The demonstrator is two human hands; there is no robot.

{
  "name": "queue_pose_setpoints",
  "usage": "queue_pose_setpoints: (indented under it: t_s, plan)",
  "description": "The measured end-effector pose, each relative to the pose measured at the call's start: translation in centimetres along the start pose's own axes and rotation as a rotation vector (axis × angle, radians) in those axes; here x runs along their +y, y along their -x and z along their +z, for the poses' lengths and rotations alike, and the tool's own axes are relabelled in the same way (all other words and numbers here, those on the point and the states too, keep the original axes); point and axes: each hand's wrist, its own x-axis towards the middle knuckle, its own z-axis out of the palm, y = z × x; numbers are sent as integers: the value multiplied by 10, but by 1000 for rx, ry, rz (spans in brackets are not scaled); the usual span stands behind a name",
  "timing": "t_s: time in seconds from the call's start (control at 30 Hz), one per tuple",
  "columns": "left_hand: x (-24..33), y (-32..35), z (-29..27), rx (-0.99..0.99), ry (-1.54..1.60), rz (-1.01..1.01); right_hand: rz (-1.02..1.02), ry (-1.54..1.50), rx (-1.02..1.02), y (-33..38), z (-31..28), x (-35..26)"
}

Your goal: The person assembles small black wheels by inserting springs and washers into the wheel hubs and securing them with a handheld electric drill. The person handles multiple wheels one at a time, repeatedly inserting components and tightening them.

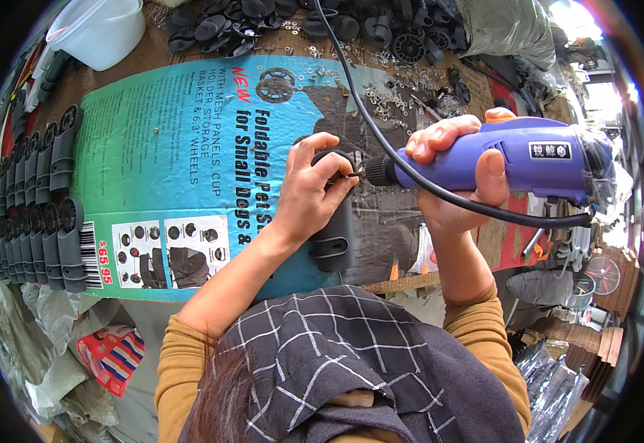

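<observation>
A purple electric screwdriver (pixel 518 140) lies almost level in my right hand (pixel 449 213), fingers over its top and thumb against its near side. Its black ribbed nose points left, and the bit end meets the pinched fingertips of my left hand (pixel 303 193). Those fingers are closed at the upper end of a dark grey plastic bracket (pixel 340 229), which lies lengthwise on the printed cardboard sheet (pixel 159 148). Whether a small screw sits between the fingertips is too small to make out. A black cable (pixel 362 103) passes in front of the screwdriver.
Rows of similar grey brackets (pixel 63 159) stand at the left. Loose small nuts and metal pieces (pixel 392 100) are scattered beyond my hands. Black wheels and round parts (pixel 222 29) are heaped at the back. A white bucket (pixel 100 33) stands far left, a grey sack (pixel 514 29) far right.
</observation>
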Motion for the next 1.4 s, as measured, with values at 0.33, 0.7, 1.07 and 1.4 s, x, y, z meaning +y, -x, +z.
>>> queue_pose_setpoints:
  t_s: [0.33,0.7,1.07,1.4]
  plan:
    - [-3,3,3,19,119,-95,5,267,-133,9,13,-3]
    - [-2,1,1,43,21,-73,108,305,-237,11,17,2]
    - [-7,-2,5,33,62,-94,64,390,-307,8,20,4]
    - [-8,-3,5,27,42,-105,106,379,-309,5,20,12]
